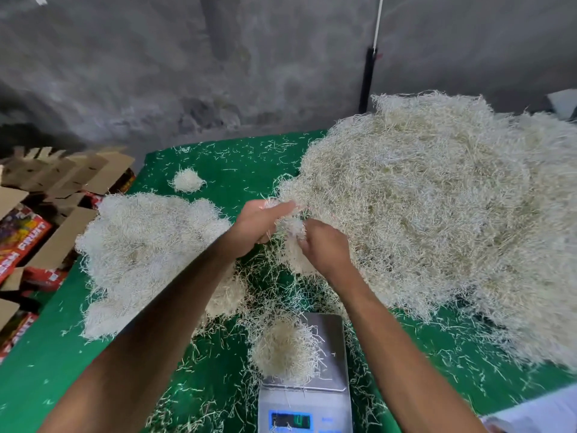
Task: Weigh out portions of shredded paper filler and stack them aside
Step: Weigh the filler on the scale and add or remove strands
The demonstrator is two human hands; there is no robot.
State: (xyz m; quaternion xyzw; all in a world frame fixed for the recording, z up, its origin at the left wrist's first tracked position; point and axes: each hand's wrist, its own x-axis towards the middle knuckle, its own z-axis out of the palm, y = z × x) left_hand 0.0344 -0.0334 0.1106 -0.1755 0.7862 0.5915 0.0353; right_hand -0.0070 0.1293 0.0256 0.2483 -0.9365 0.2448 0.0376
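Note:
A big heap of pale shredded paper (pixel 437 214) covers the right half of the green table (pixel 40 370). At its near left edge my left hand (pixel 259 223) and my right hand (pixel 324 245) both grip a tuft of shred (pixel 292 228) between them. A small portion of shred (pixel 285 351) lies on the silver scale (pixel 331 339) in front of me; its blue display (pixel 290 420) is lit. Weighed portions (pixel 146 254) are piled on the left of the table. One small clump (pixel 187 181) lies apart at the back.
Loose strands litter the green cloth. Flattened cardboard and red printed boxes (pixel 28 239) are stacked off the table's left edge. A grey wall stands behind, with a black pole (pixel 367 79). White paper (pixel 537 414) shows at the lower right corner.

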